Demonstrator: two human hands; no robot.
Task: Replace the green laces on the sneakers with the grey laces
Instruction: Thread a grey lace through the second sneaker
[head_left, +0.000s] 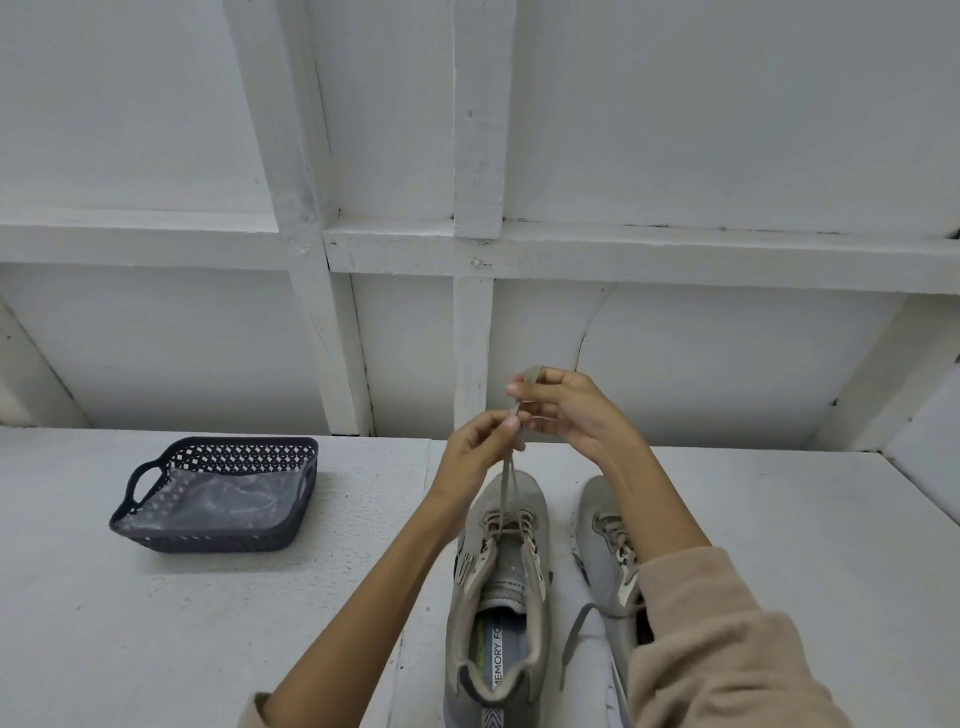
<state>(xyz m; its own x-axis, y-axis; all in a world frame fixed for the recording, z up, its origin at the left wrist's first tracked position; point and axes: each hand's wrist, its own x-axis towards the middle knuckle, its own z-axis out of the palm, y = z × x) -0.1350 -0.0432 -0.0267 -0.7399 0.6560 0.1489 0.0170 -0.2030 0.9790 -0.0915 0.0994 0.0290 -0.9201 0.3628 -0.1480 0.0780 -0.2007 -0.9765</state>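
Here, left hand and right hand pinch the ends of one lace, raised above a sneaker on the surface; only its lowest eyelets are threaded; next, likely, level the ends and cross upward.

One head-worn view, wide, looking forward and down across the worktop. It's close in; wall fills the top half.

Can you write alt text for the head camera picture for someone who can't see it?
The left hand and right hand pinch a shoelace stretched up from the front eyelets of a grey sneaker on a white table. A second sneaker stands beside it, and a dark basket sits further left.
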